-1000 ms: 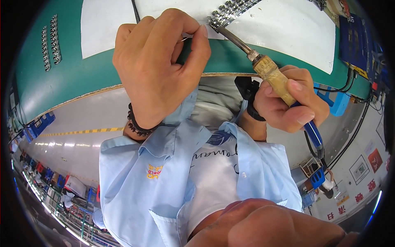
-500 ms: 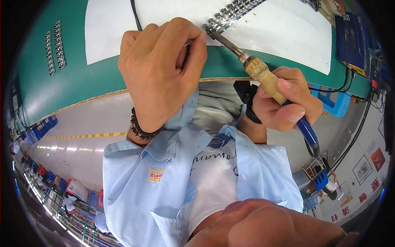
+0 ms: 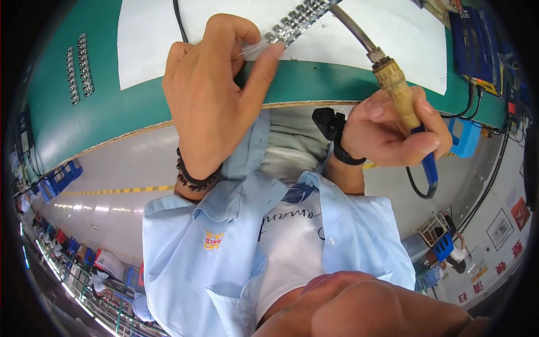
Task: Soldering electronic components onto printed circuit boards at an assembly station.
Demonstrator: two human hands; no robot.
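My right hand [image 3: 373,132] is wrapped round a soldering iron [image 3: 394,84] with a tan collar and a blue handle. Its metal shaft slants up and left, the tip end close to the far part of a strip of small silvery metal parts [image 3: 300,21]. This strip lies aslant on a white sheet [image 3: 370,50]. My left hand [image 3: 216,92] is curled at the near end of the strip, a thin pale wire [image 3: 254,49] between its fingers. The thumb, slightly blurred, reaches close to the strip. The hand hides the wire's other end.
Two more strips of metal parts [image 3: 84,64] lie on the green tabletop [image 3: 120,109] at the left. A black cable [image 3: 179,19] crosses the sheet. At the right stands a dark blue box [image 3: 477,50] with cables. The table's front edge runs below my hands.
The soldering iron has moved right and up, away from the strip's near end. My left thumb and forefinger have spread apart, and the strip has shifted slightly left and toward the far side.
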